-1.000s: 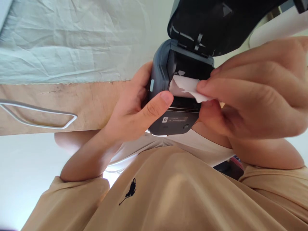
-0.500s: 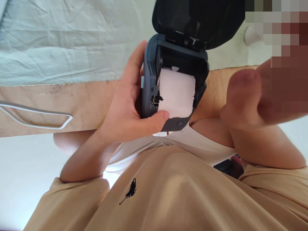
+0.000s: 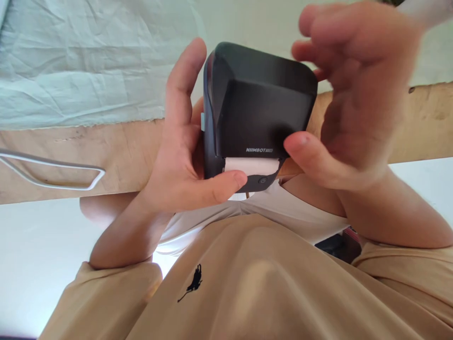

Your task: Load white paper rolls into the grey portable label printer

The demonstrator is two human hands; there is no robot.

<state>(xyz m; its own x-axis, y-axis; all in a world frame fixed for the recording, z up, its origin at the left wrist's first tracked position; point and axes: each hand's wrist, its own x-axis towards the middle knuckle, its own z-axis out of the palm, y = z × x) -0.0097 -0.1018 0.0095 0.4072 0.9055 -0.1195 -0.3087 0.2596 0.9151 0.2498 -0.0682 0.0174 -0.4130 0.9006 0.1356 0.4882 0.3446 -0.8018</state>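
A dark label printer (image 3: 265, 108) marked NIIMBOT is held in my left hand (image 3: 186, 146), fingers along its left side and thumb across the front. The black lid is down over the body; whether it is latched I cannot tell. From under its front edge comes a strip of white label paper (image 3: 253, 166), with my left thumb on it beside the power button (image 3: 263, 180). My right hand (image 3: 357, 94), slightly blurred, is at the printer's right side with fingers apart. Its thumb tip overlaps the lid's lower right corner; contact is unclear.
A wooden table edge (image 3: 116, 141) runs behind my hands, partly covered by a pale, creased cloth (image 3: 106, 61). On the wood at left lies a loop of white cable (image 3: 53, 164). A white object (image 3: 424, 12) shows at the top right.
The printer's lid has swung down from standing open and now hides the paper roll. My right hand has moved up and in beside the printer. My left hand keeps its hold.
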